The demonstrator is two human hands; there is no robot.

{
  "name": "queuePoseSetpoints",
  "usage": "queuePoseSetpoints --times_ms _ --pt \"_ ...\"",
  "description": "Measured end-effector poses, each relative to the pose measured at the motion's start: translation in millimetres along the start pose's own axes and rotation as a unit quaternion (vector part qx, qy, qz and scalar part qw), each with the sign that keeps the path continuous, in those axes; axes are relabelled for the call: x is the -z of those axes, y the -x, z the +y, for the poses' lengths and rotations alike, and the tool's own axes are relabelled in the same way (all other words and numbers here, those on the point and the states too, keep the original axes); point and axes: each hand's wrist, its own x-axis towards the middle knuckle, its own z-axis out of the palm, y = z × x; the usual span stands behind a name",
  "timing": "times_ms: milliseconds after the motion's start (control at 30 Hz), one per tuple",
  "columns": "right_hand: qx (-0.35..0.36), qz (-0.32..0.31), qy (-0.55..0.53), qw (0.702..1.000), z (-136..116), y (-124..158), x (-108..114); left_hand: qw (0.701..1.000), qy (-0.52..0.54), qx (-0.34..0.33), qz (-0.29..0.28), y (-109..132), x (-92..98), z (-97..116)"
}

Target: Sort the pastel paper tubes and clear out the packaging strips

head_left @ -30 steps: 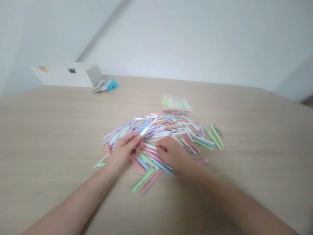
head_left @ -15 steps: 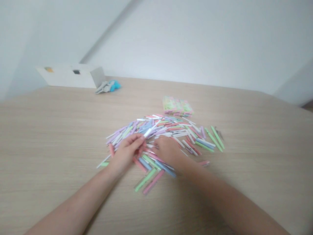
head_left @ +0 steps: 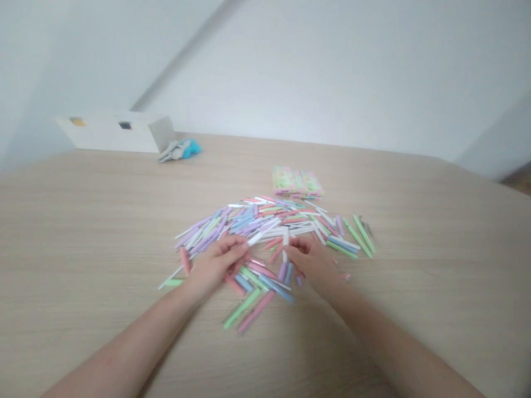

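Note:
My left hand [head_left: 219,260] is closed, thumb against fingers, on a white pen-like stick [head_left: 258,237] that points up and right. My right hand [head_left: 313,258] pinches another white pen-like stick [head_left: 286,240], held nearly upright. Purple and blue pieces [head_left: 286,272] show just below it; whether they belong to that stick I cannot tell. Both hands are over a wide pile of slim plastic sticks [head_left: 244,221] in purple, white, red, green and blue. Nearer me lie a green stick [head_left: 243,309] and a pink stick [head_left: 256,313]. Blur hides fine detail.
Behind the pile sits a stack of green and pink packs [head_left: 296,182]. A white box [head_left: 112,135] and grey-and-blue gloves or cloth [head_left: 180,149] are at the back left. Two green sticks [head_left: 363,235] lie at the right on the wooden table [head_left: 435,265]. A wall rises behind.
My right hand has lifted slightly from the pile and turned, and a white stick now shows in its fingers. My left hand keeps its white stick, tilted lower than before.

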Motion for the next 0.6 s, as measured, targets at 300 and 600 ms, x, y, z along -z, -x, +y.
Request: queuePoseSetpoints --times_ms 300,600 --pt "0.033 0.068 -0.198 0.977 22.9 6.8 5.2 0.995 -0.055 0.039 -0.07 1.1 5.2 -6.4" --pt "0.064 0.087 -0.296 0.949 20.5 8.4 15.9 0.991 -0.089 0.055 -0.084 5.1 1.8 2.4"
